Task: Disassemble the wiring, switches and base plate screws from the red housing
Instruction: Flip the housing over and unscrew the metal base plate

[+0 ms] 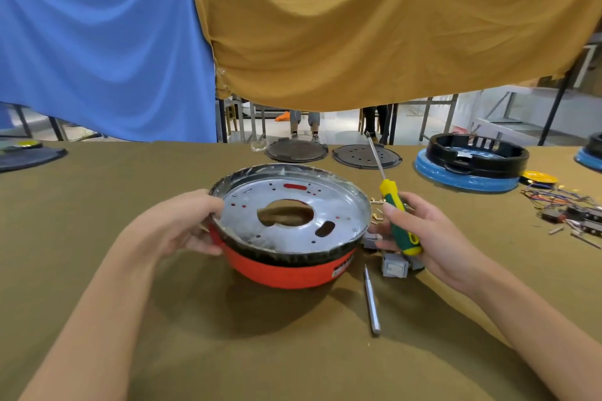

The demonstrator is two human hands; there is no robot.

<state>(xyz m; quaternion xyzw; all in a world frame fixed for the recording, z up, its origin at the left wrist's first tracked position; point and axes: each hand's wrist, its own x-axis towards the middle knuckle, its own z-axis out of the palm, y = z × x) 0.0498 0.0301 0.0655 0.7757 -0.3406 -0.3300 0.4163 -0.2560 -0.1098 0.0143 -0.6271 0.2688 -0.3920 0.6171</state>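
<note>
The red housing [286,270] sits tilted on the table in the middle, its silver base plate [338,205] facing up with a big centre hole. My left hand [182,225] grips its left rim. My right hand [433,234] holds a green and yellow screwdriver [399,215], shaft pointing up and away. Grey switches [394,264] lie under that hand, right of the housing. Brass terminals [377,202] stick out at the housing's right edge.
A silver rod-shaped tool [372,301] lies in front of the switches. Two dark round plates [296,151] [366,156] and a blue-and-black housing [472,161] stand at the back. Loose wires and switches [570,208] lie far right. Blue and ochre cloths hang behind.
</note>
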